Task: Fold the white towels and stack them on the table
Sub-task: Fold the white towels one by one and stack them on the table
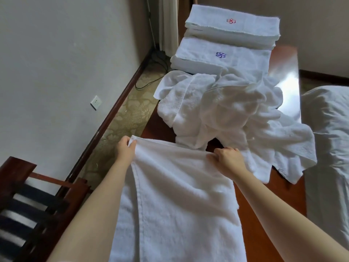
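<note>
Tabletop: glossy red-brown wood, running from the near edge of the view to the far wall and carrying all the linen.

Bed: white bedding, lying just beside the tabletop on the right.

Towel: white, lying lengthwise on the near part of the tabletop, with its near end running out of view and its far edge being lifted at both corners.

Pile: unfolded white towels, sitting crumpled mid-tabletop just beyond the towel, with one loose end trailing toward the bed.

Blue stack: folded towels with a blue emblem on top, sitting beyond the pile and touching it.

Red stack: folded towels with a red emblem on top, sitting at the far end against the blue stack.

Rack: dark wood with striped straps, standing at lower left by the wall.

Left hand: pinching the towel's far left corner.

Right hand: gripping the towel's far right corner, well apart from the left.

Socket: white, sitting low on the left wall.
</note>
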`<action>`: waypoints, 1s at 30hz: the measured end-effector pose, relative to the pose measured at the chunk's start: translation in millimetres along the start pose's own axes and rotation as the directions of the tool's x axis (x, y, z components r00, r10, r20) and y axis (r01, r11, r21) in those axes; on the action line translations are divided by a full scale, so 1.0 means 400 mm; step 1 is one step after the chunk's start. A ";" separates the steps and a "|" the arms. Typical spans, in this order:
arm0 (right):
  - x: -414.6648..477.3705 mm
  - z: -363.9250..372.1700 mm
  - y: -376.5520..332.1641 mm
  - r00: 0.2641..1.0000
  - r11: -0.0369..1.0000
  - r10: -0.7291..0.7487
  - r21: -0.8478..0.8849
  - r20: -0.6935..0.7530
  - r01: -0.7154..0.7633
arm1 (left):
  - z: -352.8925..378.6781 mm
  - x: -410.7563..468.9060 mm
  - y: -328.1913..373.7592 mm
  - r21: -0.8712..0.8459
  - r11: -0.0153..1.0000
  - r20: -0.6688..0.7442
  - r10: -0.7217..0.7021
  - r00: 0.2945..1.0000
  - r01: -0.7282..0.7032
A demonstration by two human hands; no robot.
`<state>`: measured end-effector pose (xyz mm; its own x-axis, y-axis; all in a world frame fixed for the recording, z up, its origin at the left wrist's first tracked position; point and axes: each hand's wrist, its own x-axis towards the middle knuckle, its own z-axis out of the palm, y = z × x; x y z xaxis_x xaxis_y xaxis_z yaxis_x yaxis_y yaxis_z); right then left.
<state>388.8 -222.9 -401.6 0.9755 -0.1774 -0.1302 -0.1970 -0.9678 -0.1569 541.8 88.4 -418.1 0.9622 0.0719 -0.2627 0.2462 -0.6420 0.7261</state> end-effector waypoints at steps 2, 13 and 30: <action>0.008 0.012 -0.001 1.000 1.000 0.020 -0.002 -0.008 -0.020 | 0.007 0.019 -0.009 0.027 0.999 0.028 -0.020 0.999 0.019; 0.022 0.045 0.003 0.990 0.980 0.137 0.144 0.035 -0.141 | 0.040 0.060 -0.027 0.073 0.996 0.031 -0.051 0.998 0.049; -0.087 -0.112 -0.012 0.975 0.842 0.218 0.497 0.046 -0.211 | -0.093 -0.178 0.068 -0.054 0.997 -0.088 0.043 0.995 -0.048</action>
<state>360.4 -219.9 -352.6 0.9037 -0.3753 -0.2059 -0.4205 -0.6883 -0.5911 484.4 94.2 -356.3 0.9784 0.1112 -0.1745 0.2060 -0.6023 0.7713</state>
